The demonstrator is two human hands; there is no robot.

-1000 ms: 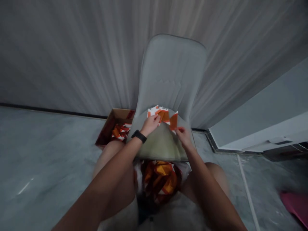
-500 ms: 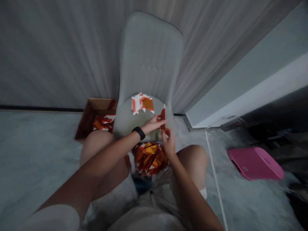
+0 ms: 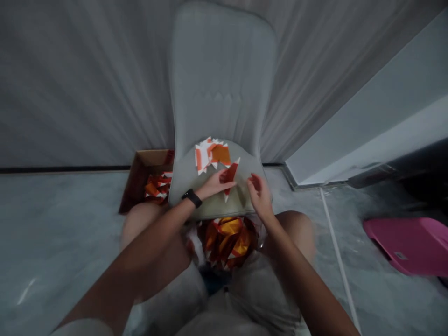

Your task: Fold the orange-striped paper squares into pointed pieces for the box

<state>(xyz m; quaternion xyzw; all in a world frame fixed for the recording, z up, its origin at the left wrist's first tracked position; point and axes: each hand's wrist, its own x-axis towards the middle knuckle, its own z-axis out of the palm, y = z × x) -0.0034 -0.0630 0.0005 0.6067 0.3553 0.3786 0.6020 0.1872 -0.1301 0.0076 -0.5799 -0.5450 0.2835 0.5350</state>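
Note:
My left hand (image 3: 216,183) grips a folded red paper piece (image 3: 231,172) with white pointed ends, held over the seat of a grey chair (image 3: 196,201). My right hand (image 3: 259,191) is apart from it, to the right, its fingers loosely curled and spread with nothing visible in them. Just beyond my left hand, several orange and white folded paper pieces (image 3: 220,153) lie in a group on the seat. Below the seat's front edge, between my knees, is a heap of red, orange and gold folded paper (image 3: 229,240) in what looks like a clear bag.
A cardboard box (image 3: 131,186) holding more red and orange folded paper stands on the floor left of the chair. A pink plastic object (image 3: 413,245) rests on the floor at right. Behind the chair is a striped wall (image 3: 87,84); a pale ledge (image 3: 367,135) runs along the right.
My right hand has let go of the paper piece and moved right. The piece now tilts in my left hand. My view has shifted slightly to the left.

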